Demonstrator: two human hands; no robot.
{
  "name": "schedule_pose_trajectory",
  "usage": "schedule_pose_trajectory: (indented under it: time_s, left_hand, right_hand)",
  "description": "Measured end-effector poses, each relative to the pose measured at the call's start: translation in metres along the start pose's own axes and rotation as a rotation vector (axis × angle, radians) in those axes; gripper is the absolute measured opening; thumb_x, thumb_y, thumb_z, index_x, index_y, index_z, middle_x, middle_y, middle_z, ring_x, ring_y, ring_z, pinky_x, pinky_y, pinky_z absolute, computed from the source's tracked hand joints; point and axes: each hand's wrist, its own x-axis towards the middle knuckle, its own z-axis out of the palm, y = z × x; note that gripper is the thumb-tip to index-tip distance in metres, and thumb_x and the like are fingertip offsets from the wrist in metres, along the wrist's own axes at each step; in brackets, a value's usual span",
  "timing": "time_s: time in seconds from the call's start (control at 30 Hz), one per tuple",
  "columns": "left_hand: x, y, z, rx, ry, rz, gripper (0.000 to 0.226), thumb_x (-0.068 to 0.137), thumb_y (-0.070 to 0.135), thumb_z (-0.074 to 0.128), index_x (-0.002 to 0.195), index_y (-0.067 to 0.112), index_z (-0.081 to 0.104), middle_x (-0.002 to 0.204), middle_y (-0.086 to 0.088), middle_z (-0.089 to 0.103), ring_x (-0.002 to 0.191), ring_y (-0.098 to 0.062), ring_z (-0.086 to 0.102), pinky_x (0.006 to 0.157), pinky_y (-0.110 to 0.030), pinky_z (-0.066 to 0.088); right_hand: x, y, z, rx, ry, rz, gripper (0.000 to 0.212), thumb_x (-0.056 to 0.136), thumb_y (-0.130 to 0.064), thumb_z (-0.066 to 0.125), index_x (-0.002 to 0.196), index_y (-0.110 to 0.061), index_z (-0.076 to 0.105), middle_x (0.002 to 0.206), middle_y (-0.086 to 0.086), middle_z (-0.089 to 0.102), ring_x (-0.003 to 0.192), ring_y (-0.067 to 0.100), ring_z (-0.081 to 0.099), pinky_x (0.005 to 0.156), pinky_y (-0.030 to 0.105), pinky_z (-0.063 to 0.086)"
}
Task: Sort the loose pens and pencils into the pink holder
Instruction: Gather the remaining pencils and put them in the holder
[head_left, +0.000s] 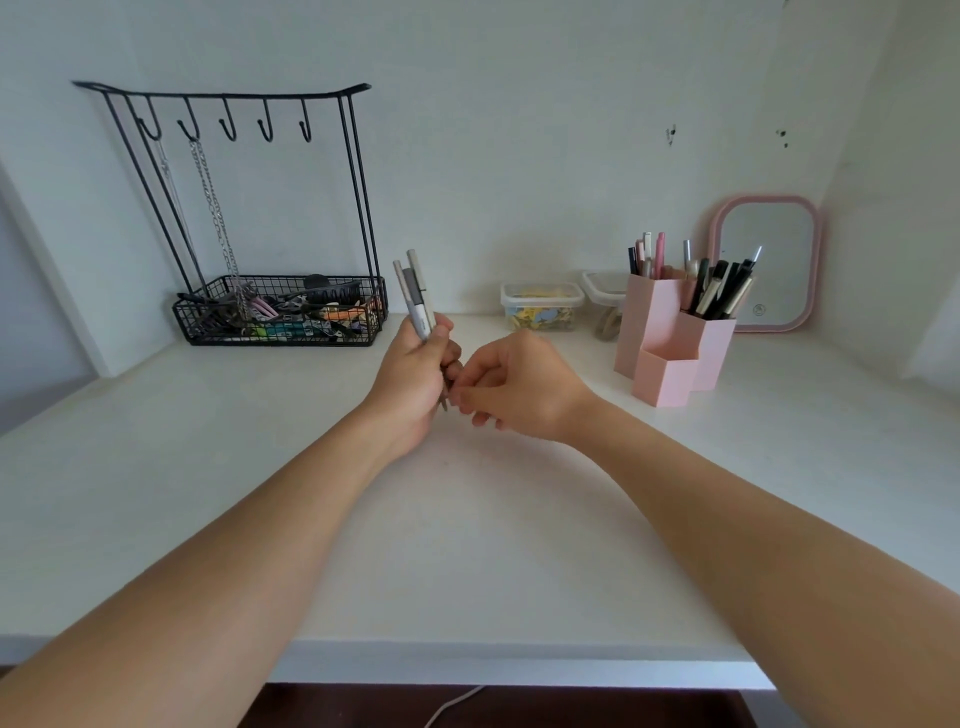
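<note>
My left hand (415, 379) grips a small bundle of pens (415, 291), white and grey, held upright above the middle of the white desk. Right beside it, my right hand (514, 389) has its fingers curled towards the lower tips of the pens; whether it pinches them I cannot tell. The pink holder (670, 338) stands at the right rear of the desk. Its two tall compartments hold several pens and pencils (717, 286); its low front compartment looks empty.
A black wire rack (280, 312) with hooks, chains and a basket of clips stands at the back left. Two small clear boxes (543, 306) sit at the back centre. A pink-framed mirror (766, 260) leans behind the holder. The desk's front edge (493, 660) is near me.
</note>
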Motion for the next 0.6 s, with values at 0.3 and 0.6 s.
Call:
schedule_pose_trajectory:
  time_s: [0.3,0.6]
  left_hand:
    - [0.000,0.004,-0.006,-0.099,0.027,-0.102,0.048,0.105,0.057,0.031,0.088,0.017,0.052,0.048,0.008,0.030,0.039,-0.008,0.019,0.038,-0.019,0.019]
    - [0.002,0.001,-0.008,-0.050,-0.026,-0.051,0.035,0.106,0.047,0.042,0.085,0.019,0.048,0.051,0.009,0.031,0.041,-0.008,0.020,0.038,-0.019,0.021]
  right_hand:
    - [-0.005,-0.003,-0.050,-0.657,-0.150,0.101,0.037,0.085,-0.046,0.069,0.094,-0.011,0.078,0.097,0.003,0.074,0.093,0.020,0.066,0.087,0.036,0.054]
    - [0.003,0.013,-0.046,-0.512,-0.179,0.286,0.026,0.078,-0.029,0.081,0.085,-0.007,0.071,0.105,0.003,0.074,0.092,0.021,0.067,0.086,0.035,0.053]
